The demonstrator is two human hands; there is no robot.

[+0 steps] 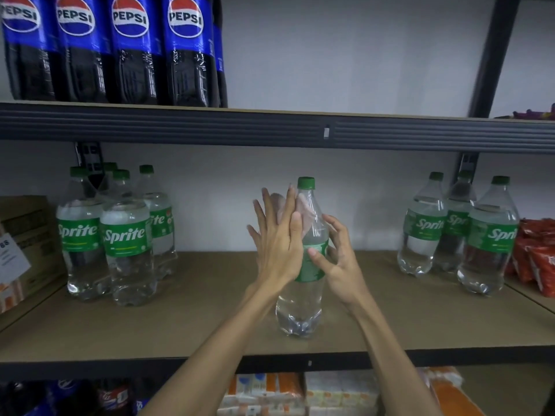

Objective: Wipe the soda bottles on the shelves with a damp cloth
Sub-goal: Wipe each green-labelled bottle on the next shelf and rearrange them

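Shelf board [150,325]: Sprite bottle [300,304] between left hand [277,244] and right hand [342,265]

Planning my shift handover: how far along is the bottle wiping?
In hand: the left hand presses the cloth on the middle Sprite bottle, which the right hand grips. Done: nothing shows which bottles are wiped. Possibly left: the left Sprite group, the right Sprite group, the Pepsi bottles above.

You face four Pepsi bottles [132,49] front-on at the upper left, with a fifth partly hidden behind them. The middle shelf [195,310] carries eight Sprite bottles [126,235]: four at left, one centre bottle [301,298], three at right.
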